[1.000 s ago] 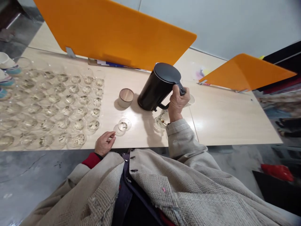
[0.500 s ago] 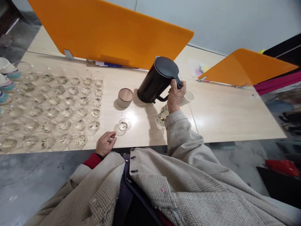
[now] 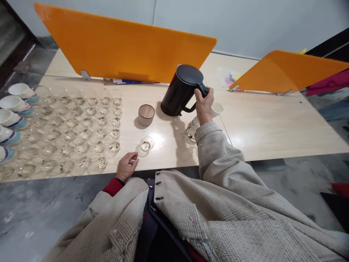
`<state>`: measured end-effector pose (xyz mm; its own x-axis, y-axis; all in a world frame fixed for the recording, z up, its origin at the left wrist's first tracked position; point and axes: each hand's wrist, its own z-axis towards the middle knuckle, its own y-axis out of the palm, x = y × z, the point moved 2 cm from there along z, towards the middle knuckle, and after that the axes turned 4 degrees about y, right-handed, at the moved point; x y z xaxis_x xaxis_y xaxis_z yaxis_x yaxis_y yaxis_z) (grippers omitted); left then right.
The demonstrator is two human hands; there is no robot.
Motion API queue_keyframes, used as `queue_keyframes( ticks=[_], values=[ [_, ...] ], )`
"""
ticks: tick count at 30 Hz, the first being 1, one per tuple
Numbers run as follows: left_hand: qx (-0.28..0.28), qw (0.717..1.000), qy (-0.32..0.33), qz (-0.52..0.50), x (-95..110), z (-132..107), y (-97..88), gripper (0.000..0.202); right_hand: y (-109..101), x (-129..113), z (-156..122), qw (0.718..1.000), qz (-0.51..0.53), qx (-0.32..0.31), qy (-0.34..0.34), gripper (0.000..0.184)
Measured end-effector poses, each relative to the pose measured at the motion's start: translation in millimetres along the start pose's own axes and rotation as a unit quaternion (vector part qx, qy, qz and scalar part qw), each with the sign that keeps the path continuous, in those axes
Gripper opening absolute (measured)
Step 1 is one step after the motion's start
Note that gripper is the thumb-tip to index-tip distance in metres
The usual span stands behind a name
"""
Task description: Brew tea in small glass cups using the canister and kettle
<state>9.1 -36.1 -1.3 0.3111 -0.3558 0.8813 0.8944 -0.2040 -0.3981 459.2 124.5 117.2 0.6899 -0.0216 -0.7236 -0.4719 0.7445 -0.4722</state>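
Note:
My right hand (image 3: pixel 204 103) is wrapped around the upper handle of a black electric kettle (image 3: pixel 178 92) with its lid down. Whether the kettle's base touches the table I cannot tell. Below my right wrist, partly hidden by the sleeve, is a glass (image 3: pixel 189 134) with dark bits in it. A white paper cup (image 3: pixel 217 108) lies behind that hand, partly covered. At the table's front edge my left hand (image 3: pixel 128 165) rests with loosely bent fingers, holding nothing. Just beyond its fingertips stands a small clear cup (image 3: pixel 146 144) with dark flakes inside.
Rows of clear cups (image 3: pixel 81 134) with dark flakes fill the table's left side. Paper cups (image 3: pixel 16 103) lie beyond them at far left. A round container with a wooden lid (image 3: pixel 146 113) stands mid-table. Orange partitions (image 3: pixel 131 43) rise along the back of the table (image 3: pixel 272 127).
My view has shifted slightly, bringing more of the paper cups at left into sight. My right hand still grips the kettle, and my left hand stays beside the small cup.

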Motion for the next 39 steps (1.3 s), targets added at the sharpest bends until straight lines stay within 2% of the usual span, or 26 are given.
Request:
queue_keyframes(
  ticks=[2,4,7,9,11,13,16,21,24,27,29,33,35,36,37,39],
  values=[
    [-0.001,1.0,-0.011,-0.007,-1.6,0.6,0.6,0.025,-14.8,-6.3,-11.6,0.997,-0.063,0.047,-0.023,0.069],
    [0.009,0.999,-0.03,-0.018,-3.5,1.5,1.4,0.028,-39.4,-23.6,-36.5,0.989,-0.107,0.073,-0.076,0.08],
    [0.053,0.997,-0.048,-0.017,-4.8,5.6,2.4,0.034,-84.9,-55.4,-91.0,0.988,-0.12,0.028,-0.093,0.065],
    [0.076,0.997,-0.029,0.012,-4.2,11.0,3.7,0.038,-114.2,-68.9,-128.0,0.988,-0.145,0.005,-0.062,0.057],
    [0.077,0.996,0.007,0.05,-4.0,18.1,6.8,0.046,-137.8,-70.2,-157.3,0.98,-0.199,-0.005,-0.02,0.054],
    [0.059,0.994,0.038,0.085,-5.7,25.2,12.2,0.059,-154.2,-61.2,-176.2,0.963,-0.268,-0.015,0.024,0.057],
    [0.033,0.988,0.059,0.138,-9.9,33.4,21.9,0.074,-165.9,-41.9,-188.7,0.934,-0.343,-0.047,0.09,0.068],
    [0.002,0.982,0.027,0.189,-11.4,40.9,33.4,0.075,-162.8,-24.1,-191.7,0.896,-0.382,-0.124,0.187,0.073],
    [-0.005,0.979,0.013,0.204,-9.0,42.4,34.5,0.07,-157.1,-19.3,-191.6,0.893,-0.375,-0.147,0.202,0.07],
    [-0.006,0.978,0.011,0.207,-7.6,41.2,33.1,0.069,-156.9,-18.7,-191.3,0.897,-0.367,-0.148,0.198,0.069],
    [-0.008,0.978,0.016,0.207,-8.0,39.7,32.0,0.069,-161.8,-25.2,-191.6,0.906,-0.363,-0.126,0.179,0.071],
    [0.006,0.979,0.027,0.2,-12.9,37.2,30.5,0.061,-166.5,-54.1,-202.5,0.95,-0.296,-0.053,0.088,0.068],
    [0.02,0.979,0.02,0.2,-17.0,37.2,30.4,0.058,-150.0,-66.6,-216.8,0.971,-0.224,-0.075,0.043,0.06],
    [0.026,0.979,0.016,0.202,-18.8,37.5,30.7,0.057,-134.9,-70.2,-225.6,0.976,-0.186,-0.112,0.021,0.056],
    [0.029,0.978,0.015,0.205,-20.2,38.0,31.4,0.058,-116.1,-71.8,-234.7,0.976,-0.16,-0.149,-0.006,0.054],
    [0.022,0.976,0.019,0.215,-21.4,39.4,34.1,0.058,-71.2,-68.4,-251.6,0.955,-0.148,-0.253,-0.049,0.055]
  ],
)
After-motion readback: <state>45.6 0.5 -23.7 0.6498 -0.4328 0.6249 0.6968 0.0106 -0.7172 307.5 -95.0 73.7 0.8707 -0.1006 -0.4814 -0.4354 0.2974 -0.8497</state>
